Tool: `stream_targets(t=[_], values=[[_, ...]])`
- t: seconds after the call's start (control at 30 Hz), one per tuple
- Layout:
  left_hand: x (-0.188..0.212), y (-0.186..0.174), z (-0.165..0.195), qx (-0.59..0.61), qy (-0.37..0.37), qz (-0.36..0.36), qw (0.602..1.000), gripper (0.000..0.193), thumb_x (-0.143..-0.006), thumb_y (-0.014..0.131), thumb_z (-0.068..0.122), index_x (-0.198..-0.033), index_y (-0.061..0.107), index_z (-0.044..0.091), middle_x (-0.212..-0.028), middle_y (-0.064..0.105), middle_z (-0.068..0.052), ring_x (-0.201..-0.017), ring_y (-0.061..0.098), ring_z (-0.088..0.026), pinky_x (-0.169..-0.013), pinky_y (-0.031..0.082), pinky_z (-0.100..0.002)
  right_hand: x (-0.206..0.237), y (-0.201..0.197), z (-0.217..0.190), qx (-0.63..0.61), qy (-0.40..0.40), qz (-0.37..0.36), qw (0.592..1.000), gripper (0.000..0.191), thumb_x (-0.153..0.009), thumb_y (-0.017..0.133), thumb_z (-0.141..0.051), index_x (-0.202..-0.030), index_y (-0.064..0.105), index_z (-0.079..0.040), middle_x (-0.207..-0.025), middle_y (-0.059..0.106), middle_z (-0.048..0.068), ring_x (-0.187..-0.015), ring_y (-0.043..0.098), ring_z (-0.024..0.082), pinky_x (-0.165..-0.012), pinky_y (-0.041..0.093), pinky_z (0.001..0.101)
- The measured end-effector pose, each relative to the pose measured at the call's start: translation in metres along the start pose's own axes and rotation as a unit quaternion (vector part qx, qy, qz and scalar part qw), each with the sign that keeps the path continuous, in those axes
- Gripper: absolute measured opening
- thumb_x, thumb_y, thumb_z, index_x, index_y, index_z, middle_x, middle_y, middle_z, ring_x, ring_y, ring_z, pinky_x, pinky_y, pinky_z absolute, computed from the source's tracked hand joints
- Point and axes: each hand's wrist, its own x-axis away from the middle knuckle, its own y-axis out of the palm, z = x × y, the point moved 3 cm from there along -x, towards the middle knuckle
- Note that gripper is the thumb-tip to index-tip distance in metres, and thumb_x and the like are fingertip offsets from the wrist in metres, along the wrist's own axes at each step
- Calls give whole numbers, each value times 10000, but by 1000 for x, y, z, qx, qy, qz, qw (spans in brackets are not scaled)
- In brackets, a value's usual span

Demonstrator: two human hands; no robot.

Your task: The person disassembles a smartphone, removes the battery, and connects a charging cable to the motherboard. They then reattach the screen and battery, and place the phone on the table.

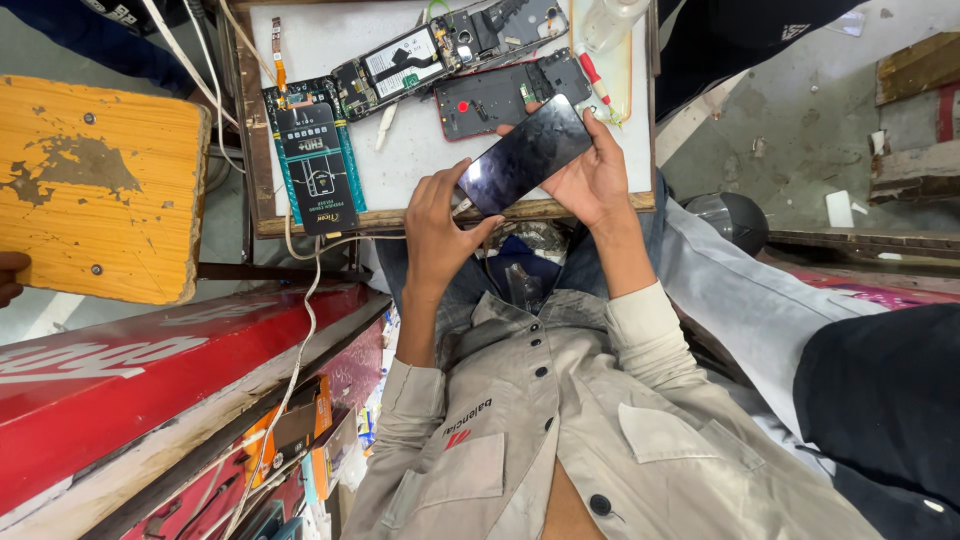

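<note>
From the head camera, the person's left hand (pixel 438 225) and right hand (pixel 592 170) both grasp a dark phone screen (pixel 524 153) by its ends, held tilted just above the near edge of the white work board (pixel 330 45), likely to inspect the glass. At eleven o'clock from it lie an opened phone with its battery showing (pixel 400 68), a red-rimmed phone frame (pixel 500 98) and a small black-and-teal device (pixel 312 165).

**Both Hands Raised Over the Lap**

The left hand (pixel 437 222) was lifted from a bent elbow, fingers curled and thumb stretched inward. The right hand (pixel 592 178) lay palm-up opposite it, fingers cupped upward. Both forearms were bare below pushed-up cuffs, wrists angled toward each other.
</note>
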Motion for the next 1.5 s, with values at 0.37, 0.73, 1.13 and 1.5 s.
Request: stream_targets(t=[0.37,0.73,1.13,1.5], values=[[1,1,1,1,-14,-12,1000,839,-627,969,288,-1339,582,73,-1093,678,-121,-1010,638,-294,-892,521,-431,2,8,-1,5,-5,0,1000,641,-1066,459,-458,-1480,486,31,-1476,527,348,-1457,504,388,-1246,400,522],[4,3,-3,3,-22,1,1000,790,-630,979,254,-1288,577,79,-1071,673,-125,-1006,658,-293,-870,537,-427,1,11,-2,12,-4,-2,1000,629,-1066,459,-464,-1474,496,14,-1474,525,362,-1437,523,385,-1240,403,526],[6,8,-5,7,-58,-2,998,799,-623,994,290,-1252,564,49,-1122,655,-139,-1006,673,-286,-872,546,-418,4,9,-6,18,-1,-10,1000,647,-1065,449,-480,-1498,470,0,-1497,496,376,-1427,526,381,-1240,400,541],[2,6,0,20,-74,2,997,800,-622,991,234,-1263,555,38,-1117,658,-150,-1060,670,-314,-912,540,-432,1,4,-3,17,-5,-8,1000,669,-1055,456,-478,-1515,459,9,-1503,493,375,-1441,515,381,-1247,399,519]])
